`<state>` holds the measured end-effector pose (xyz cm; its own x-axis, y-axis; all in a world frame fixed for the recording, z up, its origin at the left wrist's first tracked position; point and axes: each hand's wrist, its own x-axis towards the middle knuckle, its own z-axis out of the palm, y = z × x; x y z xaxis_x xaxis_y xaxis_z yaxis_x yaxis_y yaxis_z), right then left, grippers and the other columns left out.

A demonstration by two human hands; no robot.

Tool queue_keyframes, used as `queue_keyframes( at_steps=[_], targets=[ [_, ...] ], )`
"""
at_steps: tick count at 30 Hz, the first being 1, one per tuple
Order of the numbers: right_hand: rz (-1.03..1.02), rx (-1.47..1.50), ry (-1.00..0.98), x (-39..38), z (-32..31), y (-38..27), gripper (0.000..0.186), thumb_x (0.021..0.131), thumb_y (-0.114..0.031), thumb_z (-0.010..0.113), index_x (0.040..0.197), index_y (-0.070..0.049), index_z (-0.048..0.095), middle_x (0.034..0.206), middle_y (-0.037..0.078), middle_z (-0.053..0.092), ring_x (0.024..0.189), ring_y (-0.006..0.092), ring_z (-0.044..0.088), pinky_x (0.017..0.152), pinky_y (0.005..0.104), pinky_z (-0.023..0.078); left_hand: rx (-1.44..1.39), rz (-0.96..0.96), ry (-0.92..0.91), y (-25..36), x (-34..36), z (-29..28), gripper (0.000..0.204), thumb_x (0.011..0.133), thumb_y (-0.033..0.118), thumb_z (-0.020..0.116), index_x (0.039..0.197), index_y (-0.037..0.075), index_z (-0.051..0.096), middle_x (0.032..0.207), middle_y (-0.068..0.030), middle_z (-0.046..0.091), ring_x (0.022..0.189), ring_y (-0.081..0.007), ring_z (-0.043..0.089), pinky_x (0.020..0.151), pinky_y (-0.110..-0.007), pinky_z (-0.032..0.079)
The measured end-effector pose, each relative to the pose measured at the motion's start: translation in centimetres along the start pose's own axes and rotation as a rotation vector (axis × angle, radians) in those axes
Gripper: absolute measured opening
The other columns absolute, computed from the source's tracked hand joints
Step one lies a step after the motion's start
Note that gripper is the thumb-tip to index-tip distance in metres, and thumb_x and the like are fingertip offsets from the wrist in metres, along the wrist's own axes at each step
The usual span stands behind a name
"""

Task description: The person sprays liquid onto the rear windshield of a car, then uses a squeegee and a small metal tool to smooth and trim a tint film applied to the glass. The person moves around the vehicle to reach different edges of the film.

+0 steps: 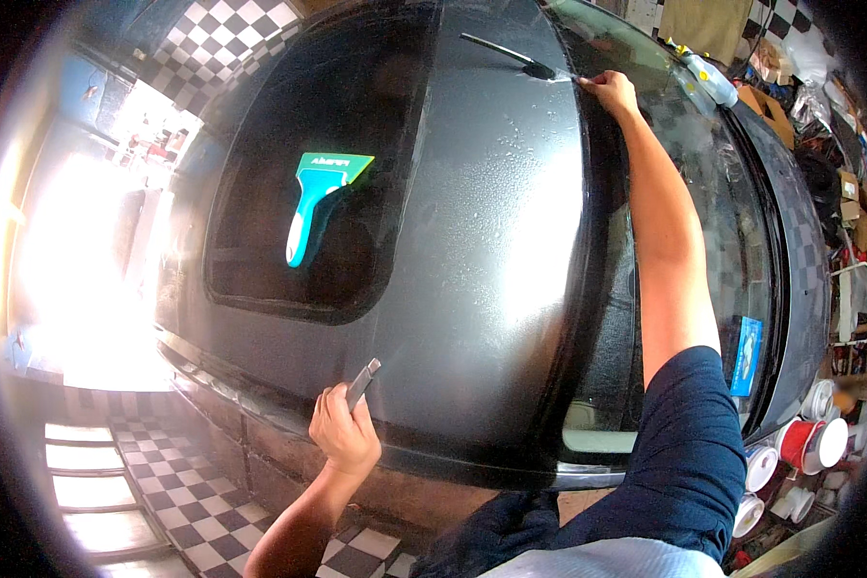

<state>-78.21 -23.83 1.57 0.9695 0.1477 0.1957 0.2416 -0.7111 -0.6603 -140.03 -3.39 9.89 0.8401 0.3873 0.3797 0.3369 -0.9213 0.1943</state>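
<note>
My left hand (344, 431) is closed round a grey utility knife (361, 382), its tip pointing up over the near side of a dark car roof (453, 328). My right arm reaches far across to the roof's edge by the windshield. There my right hand (610, 93) is closed in a pinch on something thin and pale, too small to make out. Just left of those fingers stands a black roof antenna (501, 48), leaning left. Water droplets cover the roof near it. A turquoise squeegee (310, 207) with a green blade lies on the dark sunroof panel (260, 231).
A spray bottle (711, 79) lies at the far right on the car, by the glass (684, 154). A blue card (746, 356) shows nearer. Paint buckets (824, 445) and cardboard boxes (766, 114) crowd the right side. Checkered tiles (193, 501) cover the floor at left.
</note>
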Motion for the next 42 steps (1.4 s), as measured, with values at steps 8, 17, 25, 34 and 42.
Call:
queue_keyframes(
  at_steps=[8,17,25,34,42],
  targets=[
    [-0.015,-0.128,0.004,0.3,0.3,0.4,0.058,0.076,-0.058,0.065,0.092,-0.001,0.067,0.096,0.022,0.066,0.094,0.0379,0.062,0.083,0.0427,0.048,0.035,0.097,0.069,0.1,0.4,0.2,0.021,0.085,0.013,0.054,0.098,-0.003,0.051,0.084,-0.0185,0.055,0.074,-0.0383,0.055,0.065,-0.045,0.043],
    [0.120,-0.034,0.016,-1.9,-0.2,-1.0,0.044,0.075,-0.048,0.070,0.099,-0.012,0.068,0.104,0.014,0.066,0.098,0.0313,0.063,0.083,0.0405,0.049,0.021,0.005,0.025,0.3,0.1,0.0,0.019,0.090,0.014,0.050,0.100,-0.002,0.051,0.088,-0.0200,0.057,0.081,-0.0408,0.055,0.070,-0.046,0.043],
    [0.388,-0.074,0.072,-2.5,-0.7,-2.7,0.059,0.072,-0.060,0.068,0.103,-0.011,0.068,0.106,0.014,0.066,0.102,0.0301,0.063,0.083,0.0404,0.050,0.024,0.004,0.023,0.1,-0.1,0.2,0.018,0.090,0.014,0.050,0.100,0.000,0.052,0.087,-0.0191,0.056,0.080,-0.0400,0.055,0.069,-0.046,0.042],
    [0.287,-0.083,0.175,-3.6,-0.4,-4.6,0.098,0.055,-0.076,0.068,0.115,-0.002,0.052,0.115,0.020,0.059,0.105,0.0335,0.060,0.087,0.0414,0.049,0.006,0.002,0.000,0.3,0.1,0.0,0.018,0.090,0.013,0.050,0.100,-0.001,0.052,0.087,-0.0195,0.057,0.081,-0.0403,0.055,0.069,-0.046,0.043],
    [0.408,-0.076,0.177,-2.8,-0.4,-5.7,0.106,0.052,-0.077,0.069,0.122,0.000,0.046,0.120,0.020,0.053,0.108,0.0339,0.057,0.088,0.0420,0.048,0.026,0.008,0.018,0.4,0.3,0.1,0.018,0.090,0.014,0.050,0.100,-0.001,0.052,0.087,-0.0194,0.057,0.080,-0.0400,0.056,0.069,-0.046,0.043]
  ],
)
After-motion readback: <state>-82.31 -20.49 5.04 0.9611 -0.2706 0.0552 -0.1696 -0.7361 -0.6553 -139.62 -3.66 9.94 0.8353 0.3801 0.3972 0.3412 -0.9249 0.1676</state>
